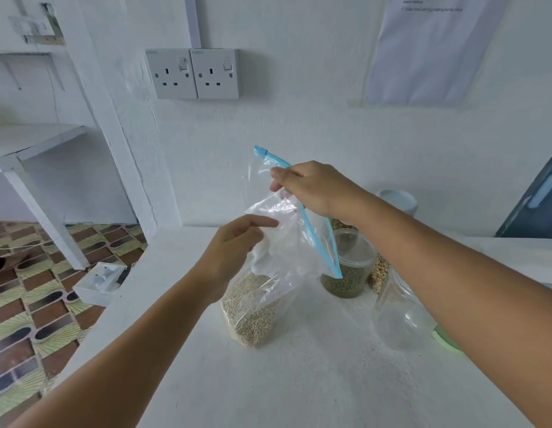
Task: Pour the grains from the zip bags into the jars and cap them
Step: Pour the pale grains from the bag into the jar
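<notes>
White walls back a white surface (299, 381) whose left edge drops to a patterned tile floor (37, 304); two sockets (193, 74) sit on the wall above, and a paper sheet (429, 50) hangs to the right. Near the middle of the surface stands a clear zip bag (262, 273) with pale grains in its bottom and a blue zip strip (315, 230) along its top. The right hand (308, 188) pinches the bag's upper edge by the zip and holds it up. The left hand (234, 245), fingers loosely curled, touches the bag's near side; whether it grips the plastic I cannot tell. Just behind the bag, a jar (349, 267) holds green grains. An empty clear jar (401, 316) stands toward the right edge, partly behind the right forearm, with a green lid (444, 339) beside it.
</notes>
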### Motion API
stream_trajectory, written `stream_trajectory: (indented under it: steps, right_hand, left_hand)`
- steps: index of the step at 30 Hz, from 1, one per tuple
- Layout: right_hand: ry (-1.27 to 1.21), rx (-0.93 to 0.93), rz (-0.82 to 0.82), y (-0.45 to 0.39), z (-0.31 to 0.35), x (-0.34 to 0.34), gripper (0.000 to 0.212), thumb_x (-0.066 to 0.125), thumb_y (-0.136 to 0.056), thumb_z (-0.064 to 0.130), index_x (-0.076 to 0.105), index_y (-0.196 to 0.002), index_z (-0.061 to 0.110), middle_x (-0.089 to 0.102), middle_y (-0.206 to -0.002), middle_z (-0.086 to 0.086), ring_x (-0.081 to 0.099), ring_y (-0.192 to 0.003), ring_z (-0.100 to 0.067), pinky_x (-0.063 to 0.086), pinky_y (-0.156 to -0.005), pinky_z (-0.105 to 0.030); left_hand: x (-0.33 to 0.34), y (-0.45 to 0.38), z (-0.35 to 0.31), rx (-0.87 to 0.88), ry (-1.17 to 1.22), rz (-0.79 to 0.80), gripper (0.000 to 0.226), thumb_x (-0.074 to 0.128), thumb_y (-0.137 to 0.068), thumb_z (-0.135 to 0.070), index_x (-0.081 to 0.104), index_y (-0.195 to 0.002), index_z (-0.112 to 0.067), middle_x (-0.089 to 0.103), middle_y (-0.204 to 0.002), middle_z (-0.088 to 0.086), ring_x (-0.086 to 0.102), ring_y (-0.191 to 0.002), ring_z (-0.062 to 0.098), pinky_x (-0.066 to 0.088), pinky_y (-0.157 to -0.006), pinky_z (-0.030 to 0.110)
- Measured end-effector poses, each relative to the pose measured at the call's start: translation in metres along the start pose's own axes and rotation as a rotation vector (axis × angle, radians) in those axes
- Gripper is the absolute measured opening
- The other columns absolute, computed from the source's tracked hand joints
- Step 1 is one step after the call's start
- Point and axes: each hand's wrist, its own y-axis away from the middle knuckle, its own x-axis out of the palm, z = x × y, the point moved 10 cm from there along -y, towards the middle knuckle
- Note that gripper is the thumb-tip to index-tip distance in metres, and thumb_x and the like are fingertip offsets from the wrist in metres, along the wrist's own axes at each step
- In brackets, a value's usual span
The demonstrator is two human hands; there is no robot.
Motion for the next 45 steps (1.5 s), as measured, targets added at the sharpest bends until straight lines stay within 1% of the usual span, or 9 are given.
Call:
stream_trajectory:
  steps: [3,7,14,17,20,24,30,35,45]
  right_hand:
    - [0.043,-0.011,-0.052,-0.002,-0.015,-0.003,0.02,0.06,-0.103,0.03,0.079,-0.111,0.029,0.075,-0.099,0.013,0.069,-0.091,-0.004,0.054,-0.084,-0.027]
    - [-0.005,0.027,-0.062,0.002,-0.032,-0.004,0.04,0.052,-0.1,0.005,0.078,-0.115,0.032,0.073,-0.108,0.016,0.068,-0.091,0.001,0.057,-0.087,-0.024]
    - [-0.088,0.107,-0.083,0.013,-0.048,-0.003,0.049,0.046,-0.099,0.003,0.073,-0.128,0.032,0.065,-0.123,0.018,0.067,-0.11,-0.009,0.057,-0.093,-0.028]
    - [-0.241,0.172,-0.148,0.016,-0.062,-0.007,0.041,0.05,-0.098,0.003,0.078,-0.116,0.026,0.075,-0.109,0.008,0.074,-0.097,-0.014,0.063,-0.087,-0.034]
    - [-0.346,0.214,-0.188,0.021,-0.068,-0.011,0.033,0.052,-0.1,0.007,0.081,-0.106,0.023,0.078,-0.099,0.003,0.077,-0.089,-0.013,0.057,-0.062,-0.017]
    - [-0.382,0.225,-0.224,0.031,-0.071,-0.01,0.037,0.048,-0.102,0.007,0.077,-0.118,0.023,0.074,-0.108,0.007,0.077,-0.085,-0.009,0.046,-0.051,-0.008]
    - [-0.545,0.188,-0.338,0.036,-0.076,-0.005,0.045,0.045,-0.099,-0.001,0.076,-0.121,0.023,0.074,-0.113,0.007,0.077,-0.091,-0.019,0.064,-0.078,-0.029]
    - [-0.625,0.127,-0.447,0.044,-0.081,0.009,0.043,0.052,-0.098,-0.003,0.079,-0.112,0.029,0.076,-0.106,0.012,0.072,-0.098,-0.002,0.056,-0.079,-0.021]
    - [-0.676,0.112,-0.428,0.05,-0.103,0.04,0.024,0.071,-0.099,0.015,0.078,-0.113,0.033,0.074,-0.119,0.004,0.078,-0.09,-0.017,0.061,-0.095,-0.039]
  left_hand:
    - [-0.033,-0.002,0.049,-0.171,-0.085,-0.088,0.03,0.057,-0.099,-0.007,0.079,-0.1,-0.027,0.069,-0.122,-0.005,0.058,-0.112,0.015,0.041,-0.09,0.028]
    - [-0.06,-0.006,0.106,-0.394,-0.119,-0.131,0.018,0.068,-0.093,-0.011,0.08,-0.097,-0.024,0.07,-0.119,-0.007,0.054,-0.126,0.02,0.034,-0.102,0.037]
    - [-0.042,-0.007,0.143,-0.702,0.123,-0.121,0.028,0.082,-0.083,-0.02,0.08,-0.109,-0.012,0.069,-0.122,0.015,0.065,-0.094,0.026,0.055,-0.081,0.036]
    - [-0.022,-0.013,0.142,-0.677,0.169,-0.049,0.028,0.08,-0.087,-0.012,0.076,-0.113,-0.005,0.077,-0.104,0.014,0.072,-0.09,0.028,0.057,-0.09,0.041]
    - [-0.009,-0.016,0.144,-0.647,0.208,0.039,0.021,0.078,-0.088,-0.002,0.079,-0.11,-0.002,0.076,-0.114,0.021,0.074,-0.1,0.033,0.06,-0.094,0.044]
    - [-0.023,-0.015,0.14,-0.541,0.23,-0.092,0.013,0.075,-0.088,0.006,0.08,-0.098,0.0,0.078,-0.105,0.022,0.077,-0.085,0.028,0.066,-0.078,0.037]
    - [-0.086,-0.007,0.089,-0.251,0.089,-0.29,0.013,0.078,-0.089,-0.004,0.082,-0.097,-0.013,0.08,-0.097,0.001,0.067,-0.066,0.005,0.051,-0.068,0.023]
    - [-0.123,-0.004,0.039,-0.006,-0.086,-0.408,0.02,0.078,-0.092,-0.011,0.081,-0.095,-0.03,0.079,-0.093,-0.017,0.071,-0.086,-0.002,0.05,-0.077,0.012]
    - [-0.109,0.009,0.033,0.15,-0.405,-0.403,0.028,0.064,-0.102,-0.015,0.077,-0.117,-0.035,0.074,-0.117,-0.019,0.063,-0.116,-0.004,0.047,-0.102,0.022]
